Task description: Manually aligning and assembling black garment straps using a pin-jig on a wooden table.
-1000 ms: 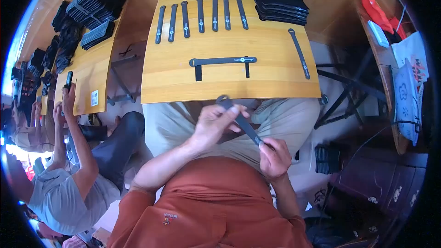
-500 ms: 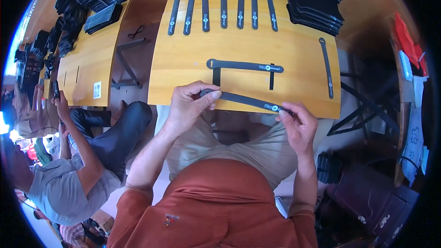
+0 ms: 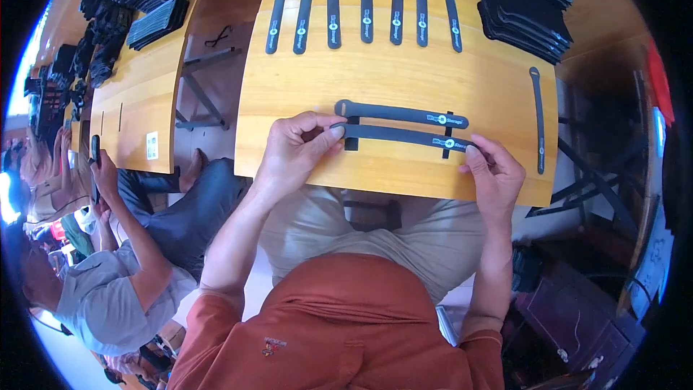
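A dark grey strap [image 3: 404,136] with a pale printed mark is stretched between my two hands above the near part of the wooden table [image 3: 289,87]. My left hand [image 3: 297,150] pinches its left end, and my right hand [image 3: 496,173] pinches the printed right end. Just beyond it, a matching strap [image 3: 397,113] with a slotted round end lies crosswise on the table. Two short black strips, a left strip [image 3: 351,144] and a right strip [image 3: 447,153], run front to back beneath the straps. The held strap partly covers both strips.
Several similar straps [image 3: 367,3] lie in a row at the far side; a single strap [image 3: 538,119] lies near the right edge. Black stacked pieces [image 3: 523,18] fill the back right corner. Leftward, a seated person [image 3: 108,303] works by another table [image 3: 137,130] bearing bundled black stacks [image 3: 155,25].
Both hands have moved the held strap away from my body, from the table's near edge to alongside the lying strap. It is now nearly parallel to that strap. The whole view has shifted slightly.
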`<state>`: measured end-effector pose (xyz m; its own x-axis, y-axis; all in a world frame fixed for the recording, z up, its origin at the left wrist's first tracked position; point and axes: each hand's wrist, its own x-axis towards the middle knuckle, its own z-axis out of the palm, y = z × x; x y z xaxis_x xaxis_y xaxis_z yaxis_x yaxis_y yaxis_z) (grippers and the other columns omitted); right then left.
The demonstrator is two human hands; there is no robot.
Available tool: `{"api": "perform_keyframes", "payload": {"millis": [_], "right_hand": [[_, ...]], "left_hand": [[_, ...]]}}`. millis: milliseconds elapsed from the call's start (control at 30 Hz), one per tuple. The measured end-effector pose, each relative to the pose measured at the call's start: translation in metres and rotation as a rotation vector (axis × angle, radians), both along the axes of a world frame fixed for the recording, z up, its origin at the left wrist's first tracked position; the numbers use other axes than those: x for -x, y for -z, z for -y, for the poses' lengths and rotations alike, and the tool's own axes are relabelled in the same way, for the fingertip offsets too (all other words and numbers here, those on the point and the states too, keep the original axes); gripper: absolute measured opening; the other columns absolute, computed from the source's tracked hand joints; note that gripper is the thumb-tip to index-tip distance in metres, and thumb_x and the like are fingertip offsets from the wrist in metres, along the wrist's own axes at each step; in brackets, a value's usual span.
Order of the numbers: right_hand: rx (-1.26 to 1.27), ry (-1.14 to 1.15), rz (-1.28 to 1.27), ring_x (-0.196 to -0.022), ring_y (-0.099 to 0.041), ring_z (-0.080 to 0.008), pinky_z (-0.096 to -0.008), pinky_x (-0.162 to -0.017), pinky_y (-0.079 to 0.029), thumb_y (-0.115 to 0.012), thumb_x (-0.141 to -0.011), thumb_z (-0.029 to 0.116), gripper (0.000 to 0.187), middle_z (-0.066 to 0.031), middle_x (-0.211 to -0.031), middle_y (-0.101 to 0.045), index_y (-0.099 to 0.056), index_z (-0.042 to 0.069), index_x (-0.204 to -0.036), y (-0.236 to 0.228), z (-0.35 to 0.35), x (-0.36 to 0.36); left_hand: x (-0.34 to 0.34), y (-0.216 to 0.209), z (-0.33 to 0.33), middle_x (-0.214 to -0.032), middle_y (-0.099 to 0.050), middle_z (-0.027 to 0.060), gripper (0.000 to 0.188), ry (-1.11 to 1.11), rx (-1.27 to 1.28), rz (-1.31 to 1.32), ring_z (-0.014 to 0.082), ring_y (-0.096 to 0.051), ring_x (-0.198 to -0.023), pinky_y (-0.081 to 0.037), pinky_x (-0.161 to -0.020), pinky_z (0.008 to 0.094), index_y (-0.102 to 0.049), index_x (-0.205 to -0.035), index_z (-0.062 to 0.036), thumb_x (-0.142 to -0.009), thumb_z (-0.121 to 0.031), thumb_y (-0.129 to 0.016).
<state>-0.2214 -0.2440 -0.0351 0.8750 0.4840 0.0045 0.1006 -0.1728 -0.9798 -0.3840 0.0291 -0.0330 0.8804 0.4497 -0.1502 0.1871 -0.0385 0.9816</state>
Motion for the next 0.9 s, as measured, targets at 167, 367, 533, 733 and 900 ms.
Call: {"api": "perform_keyframes", "payload": {"millis": [167, 367, 533, 733, 900], "right_hand": [[0.039, 0.003, 0.035, -0.074, -0.064, -0.0104, -0.0237, -0.067, -0.056, -0.069, -0.096, 0.005, 0.019, -0.0068, -0.093, -0.067, -0.070, -0.005, -0.112, 0.006, -0.005, -0.009], [0.056, 0.014, 0.054, -0.076, -0.063, -0.0093, -0.0227, -0.062, -0.057, -0.067, -0.096, 0.005, 0.019, -0.0067, -0.094, -0.067, -0.070, -0.005, -0.112, 0.004, -0.017, -0.017], [0.118, 0.041, 0.148, -0.070, -0.061, -0.0081, -0.0211, -0.059, -0.054, -0.068, -0.095, 0.005, 0.017, -0.0058, -0.093, -0.067, -0.071, -0.004, -0.110, 0.007, -0.023, -0.022], [0.115, 0.133, 0.128, -0.065, -0.059, -0.0068, -0.0200, -0.053, -0.047, -0.068, -0.092, -0.001, 0.014, -0.0049, -0.088, -0.067, -0.071, -0.005, -0.106, 0.011, -0.027, -0.019], [0.131, 0.099, 0.149, -0.064, -0.058, -0.0059, -0.0202, -0.052, -0.044, -0.068, -0.091, -0.003, 0.014, -0.0054, -0.089, -0.067, -0.071, -0.005, -0.105, 0.015, -0.024, -0.021]], "left_hand": [[-0.006, 0.000, -0.006, -0.086, -0.071, 0.0025, 0.018, -0.066, 0.004, -0.096, 0.0048, -0.062, -0.074, -0.051, -0.066, 0.0193, -0.072, -0.112, 0.0036, -0.097, -0.006, -0.068], [-0.012, 0.001, -0.008, -0.083, -0.070, 0.0025, 0.018, -0.112, 0.052, -0.094, 0.0049, -0.061, -0.071, -0.052, -0.065, 0.0194, -0.072, -0.112, 0.0046, -0.098, -0.007, -0.066], [-0.018, -0.001, -0.010, -0.079, -0.069, 0.0025, 0.015, -0.112, -0.002, -0.174, 0.0060, -0.062, -0.068, -0.052, -0.063, 0.0197, -0.072, -0.107, 0.0044, -0.096, -0.006, -0.070], [-0.022, 0.002, -0.010, -0.074, -0.068, 0.0020, 0.012, -0.150, -0.030, -0.217, 0.0049, -0.059, -0.063, -0.049, -0.058, 0.0191, -0.072, -0.100, 0.0059, -0.094, -0.004, -0.071], [-0.023, 0.003, -0.010, -0.073, -0.068, 0.0022, 0.012, -0.161, -0.038, -0.245, 0.0050, -0.059, -0.063, -0.049, -0.058, 0.0197, -0.072, -0.100, 0.0062, -0.094, -0.004, -0.072]]}}
